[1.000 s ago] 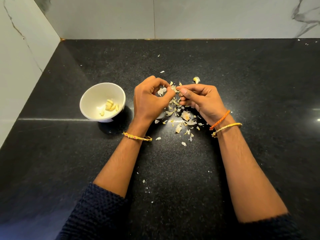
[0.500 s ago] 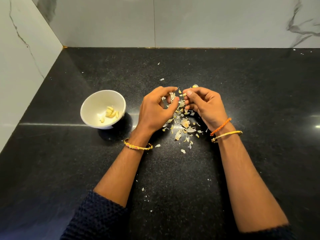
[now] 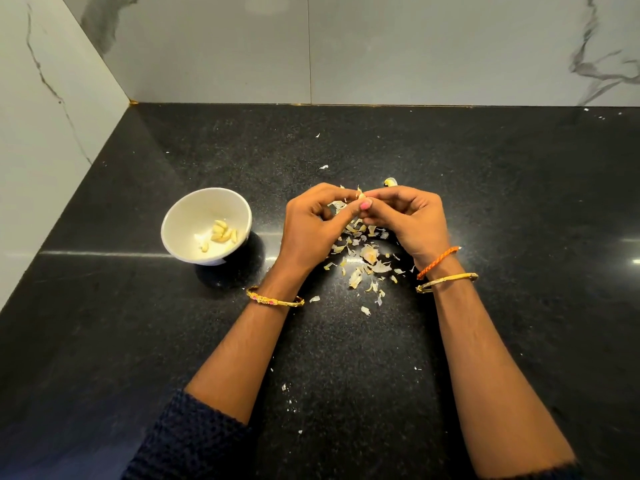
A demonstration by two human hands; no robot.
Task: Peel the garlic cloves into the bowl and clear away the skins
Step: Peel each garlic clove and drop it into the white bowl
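Both hands pinch one garlic clove (image 3: 361,195) between them, fingers curled. The bowl (image 3: 180,216) lies to the left, nearer the left hand (image 3: 311,223) than the right hand (image 3: 408,220).

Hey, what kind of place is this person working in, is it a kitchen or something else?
Most likely a home kitchen: a polished black stone counter set in a corner of marble-look wall tiles, with a white bowl of peeled garlic cloves and loose skins scattered under the hands.

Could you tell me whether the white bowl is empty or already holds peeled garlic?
Not empty: the white bowl holds a few peeled garlic cloves.
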